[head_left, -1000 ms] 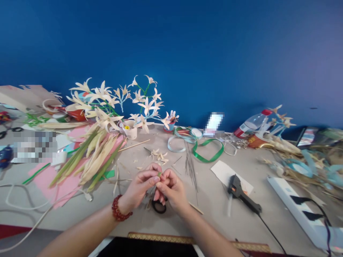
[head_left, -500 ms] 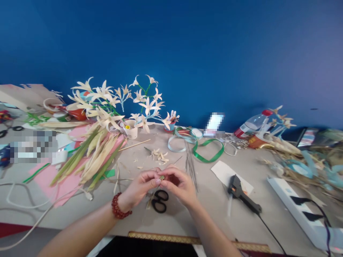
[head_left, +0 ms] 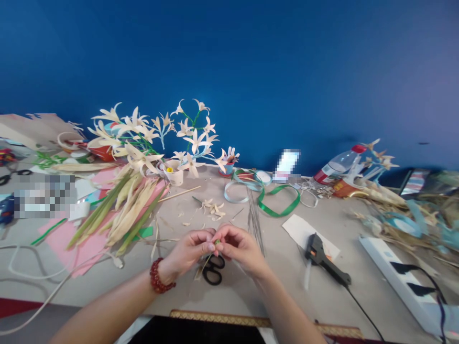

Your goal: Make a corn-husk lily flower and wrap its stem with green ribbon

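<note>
My left hand (head_left: 193,248), with a red bead bracelet (head_left: 160,276) at its wrist, is closed in a pinch. My right hand (head_left: 239,246) meets it fingertip to fingertip. Between the two sets of fingertips is a small green piece (head_left: 217,242), mostly covered, so its exact kind cannot be told. A thin pale strand runs down from below the fingers. Just under my hands lie scissors (head_left: 212,275) with black handles, their blades hidden. Beyond my fingers, several small cream husk flowers (head_left: 214,209) rest on the table.
Corn husks (head_left: 124,210) lie on pink paper at left, with husk flowers (head_left: 195,141) in cups behind. Thin wires (head_left: 255,222) and green ribbon (head_left: 279,210) lie ahead. A glue gun (head_left: 324,260), white card and power strip (head_left: 390,282) are at right. A bottle (head_left: 339,165) leans by the wall.
My fingertips have drawn closer together around the green piece, covering more of it, and my right fingers have curled further inward. The surrounding things stay in place.
</note>
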{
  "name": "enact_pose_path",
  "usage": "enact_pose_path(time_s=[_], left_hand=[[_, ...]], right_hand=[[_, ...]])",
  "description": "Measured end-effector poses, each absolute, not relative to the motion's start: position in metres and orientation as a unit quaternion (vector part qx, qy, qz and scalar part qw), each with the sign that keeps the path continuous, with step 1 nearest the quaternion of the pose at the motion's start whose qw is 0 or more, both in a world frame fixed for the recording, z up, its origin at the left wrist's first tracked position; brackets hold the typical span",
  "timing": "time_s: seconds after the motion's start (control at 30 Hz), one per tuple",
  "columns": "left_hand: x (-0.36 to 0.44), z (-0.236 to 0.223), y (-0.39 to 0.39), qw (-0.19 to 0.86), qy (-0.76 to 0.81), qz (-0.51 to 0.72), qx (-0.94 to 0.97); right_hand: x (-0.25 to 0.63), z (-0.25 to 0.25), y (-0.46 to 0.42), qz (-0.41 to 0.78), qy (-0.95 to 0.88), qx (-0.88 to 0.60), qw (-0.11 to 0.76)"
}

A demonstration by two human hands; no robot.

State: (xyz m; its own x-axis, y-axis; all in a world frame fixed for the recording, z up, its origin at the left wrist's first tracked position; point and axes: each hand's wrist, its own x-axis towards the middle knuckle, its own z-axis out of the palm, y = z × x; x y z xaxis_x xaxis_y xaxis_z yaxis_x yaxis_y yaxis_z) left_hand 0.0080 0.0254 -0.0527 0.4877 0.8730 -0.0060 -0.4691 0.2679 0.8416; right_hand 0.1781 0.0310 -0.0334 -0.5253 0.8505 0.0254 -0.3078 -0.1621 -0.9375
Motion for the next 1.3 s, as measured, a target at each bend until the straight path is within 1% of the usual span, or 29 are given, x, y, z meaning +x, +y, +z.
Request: enact_pose_path(time_s=[0.2, 0.27, 0.5, 0.77, 0.87, 1.13, 1.3], left_hand=[[0.011, -0.050, 0.028, 0.724, 0.301, 0.460, 0.418], [0.010, -0.051, 0.028, 0.705, 0.319, 0.461, 0.435], [0.010, -0.050, 0.026, 0.679, 0.312, 0.476, 0.463], [0.009, -0.051, 0.026, 0.671, 0.309, 0.476, 0.477], [0.008, -0.055, 0.026, 0.654, 0.325, 0.477, 0.490], [0.007, -0.060, 0.028, 0.619, 0.351, 0.491, 0.503], [0.008, -0.054, 0.026, 0.637, 0.341, 0.485, 0.493]], right_hand=[[0.176, -0.028, 0.029, 0.628, -0.530, -0.342, 0.455], [0.176, -0.027, 0.029, 0.618, -0.534, -0.349, 0.460], [0.175, -0.028, 0.029, 0.634, -0.518, -0.343, 0.460], [0.173, -0.037, 0.031, 0.720, -0.428, -0.325, 0.439], [0.171, -0.036, 0.031, 0.738, -0.407, -0.326, 0.428], [0.167, -0.035, 0.029, 0.692, -0.433, -0.349, 0.461], [0.169, -0.035, 0.029, 0.688, -0.450, -0.342, 0.456]])
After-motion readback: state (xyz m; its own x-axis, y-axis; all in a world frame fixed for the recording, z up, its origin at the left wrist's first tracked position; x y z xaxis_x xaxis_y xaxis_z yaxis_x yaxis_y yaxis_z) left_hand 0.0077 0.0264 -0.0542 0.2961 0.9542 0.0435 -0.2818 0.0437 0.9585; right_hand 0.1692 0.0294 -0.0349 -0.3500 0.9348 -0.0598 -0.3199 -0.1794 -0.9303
